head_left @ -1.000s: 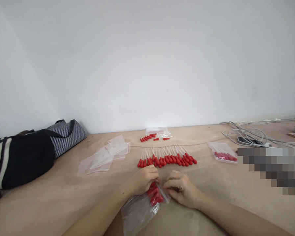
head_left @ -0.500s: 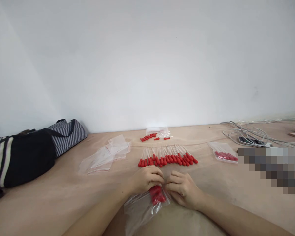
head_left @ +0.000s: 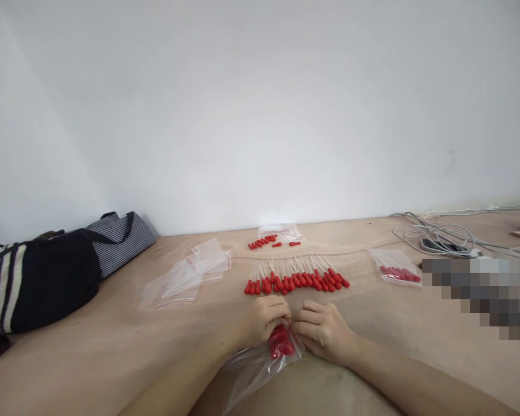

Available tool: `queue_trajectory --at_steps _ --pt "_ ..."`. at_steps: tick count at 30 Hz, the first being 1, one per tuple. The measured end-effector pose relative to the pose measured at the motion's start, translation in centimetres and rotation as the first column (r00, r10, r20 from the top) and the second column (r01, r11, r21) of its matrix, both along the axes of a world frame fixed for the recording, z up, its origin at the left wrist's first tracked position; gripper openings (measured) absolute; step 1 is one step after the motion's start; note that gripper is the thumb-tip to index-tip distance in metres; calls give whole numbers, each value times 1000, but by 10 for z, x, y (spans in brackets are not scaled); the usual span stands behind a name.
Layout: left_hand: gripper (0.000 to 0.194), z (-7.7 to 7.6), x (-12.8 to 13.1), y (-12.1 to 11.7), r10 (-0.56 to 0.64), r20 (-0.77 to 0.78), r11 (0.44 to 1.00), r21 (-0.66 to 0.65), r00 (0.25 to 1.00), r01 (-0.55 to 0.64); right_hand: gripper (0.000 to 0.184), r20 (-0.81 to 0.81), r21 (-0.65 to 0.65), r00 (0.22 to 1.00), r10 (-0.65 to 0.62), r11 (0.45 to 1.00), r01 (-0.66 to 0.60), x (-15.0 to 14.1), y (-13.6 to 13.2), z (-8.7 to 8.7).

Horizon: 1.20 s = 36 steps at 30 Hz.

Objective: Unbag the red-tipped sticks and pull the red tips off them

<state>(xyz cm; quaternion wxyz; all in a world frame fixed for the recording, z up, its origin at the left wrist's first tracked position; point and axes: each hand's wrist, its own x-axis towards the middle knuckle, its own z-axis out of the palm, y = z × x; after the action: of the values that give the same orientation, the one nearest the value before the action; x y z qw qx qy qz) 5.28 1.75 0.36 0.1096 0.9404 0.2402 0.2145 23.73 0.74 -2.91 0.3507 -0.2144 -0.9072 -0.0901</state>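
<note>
A clear zip bag [head_left: 253,370] with several red-bulbed droppers [head_left: 281,342] in it lies at the near edge. My left hand [head_left: 266,318] is closed over the bag's upper part, its fingertips just above the red bulbs. Beside it, my right hand [head_left: 325,330] pinches the bag's right edge, and both sets of fingertips nearly meet. What lies under the fingers is hidden. Beyond my hands spreads a fanned row of droppers [head_left: 301,279], thin clear tubes pointing away and red bulbs toward me.
Flat zip bags [head_left: 190,274] overlap to the left. A filled bag [head_left: 396,268] lies at the right. Loose red bulbs [head_left: 263,240] and clear tubes [head_left: 290,237] sit near the wall. Further out are a black striped bag [head_left: 52,277] and tangled cables [head_left: 416,228].
My left hand and the bag with the droppers have shifted slightly right, closer to my right hand. The right hand stays nearly where it was.
</note>
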Motion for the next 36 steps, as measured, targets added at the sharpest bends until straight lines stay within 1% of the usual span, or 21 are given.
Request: queue_trajectory --at_steps 3,5,7,11,13,15,16,18,19,20,21,23,25,27,29,30,32,33,34,35,36 --pt "19 -3 1 1 -22 -13 1000 3 1000 22 30 -7 102 998 60 993 -59 -1 2 0" --pt "18 -6 0 3 -43 -29 999 7 999 43 32 11 134 997 82 988 -83 -2 3 0" --pt "18 -7 -3 5 -35 -15 999 9 999 35 32 27 151 996 88 984 -91 -1 4 0" --pt "21 -2 -10 6 59 29 998 -38 998 -58 28 62 129 997 48 990 -55 2 6 -3" --pt "21 3 -12 -1 83 -7 994 -77 997 -83 24 70 101 997 11 995 -18 4 7 -4" --pt "16 8 -13 -13 105 -41 987 -118 994 -109 21 76 64 997 -18 998 13 8 8 -4" --pt "21 9 -15 -20 128 -53 981 -140 990 -135 19 81 37 996 -28 999 25 9 8 -4" --pt "51 8 -21 -35 195 -74 961 -187 978 -205 14 91 -43 996 -25 999 29 13 8 -3" --pt "62 6 -26 -42 231 -88 947 -207 969 -245 13 89 -98 996 -6 995 15 15 8 -2" --pt "67 2 -31 -47 267 -100 933 -223 958 -284 15 79 -162 997 23 987 -10 16 8 0" --pt "67 -1 -36 -51 296 -109 920 -237 949 -314 20 59 -233 996 64 971 -48 18 8 1" --pt "59 -8 -43 -55 336 -100 901 -256 937 -350 29 -2 -377 988 155 915 -144 19 7 5" --pt "51 -11 -45 -54 362 -58 894 -260 930 -365 32 -70 -496 975 211 841 -217 18 6 7" --pt "45 -11 -42 -51 363 -15 899 -258 931 -355 32 -125 -580 973 193 782 -229 17 5 9" --pt "41 -9 -37 -47 340 23 912 -254 940 -323 27 -167 -663 977 134 718 -212 16 4 8" --pt "39 -8 -35 -45 326 41 918 -252 945 -306 23 -188 -716 977 104 667 -209 16 4 7" --pt "36 -7 -31 -42 306 72 928 -246 949 -280 13 -231 -817 971 57 531 -226 16 5 4" --pt "36 -7 -30 -41 301 83 931 -242 950 -274 13 -252 -853 967 37 464 -240 17 6 3" --pt "35 -8 -30 -40 300 87 932 -238 950 -272 20 -271 -876 962 17 409 -254 17 7 2" --pt "34 -9 -29 -39 302 86 932 -234 949 -275 29 -286 -889 958 1 373 -266 18 8 1" --pt "33 -10 -29 -39 306 85 932 -228 948 -281 39 -295 -895 956 -8 353 -273 18 9 1"
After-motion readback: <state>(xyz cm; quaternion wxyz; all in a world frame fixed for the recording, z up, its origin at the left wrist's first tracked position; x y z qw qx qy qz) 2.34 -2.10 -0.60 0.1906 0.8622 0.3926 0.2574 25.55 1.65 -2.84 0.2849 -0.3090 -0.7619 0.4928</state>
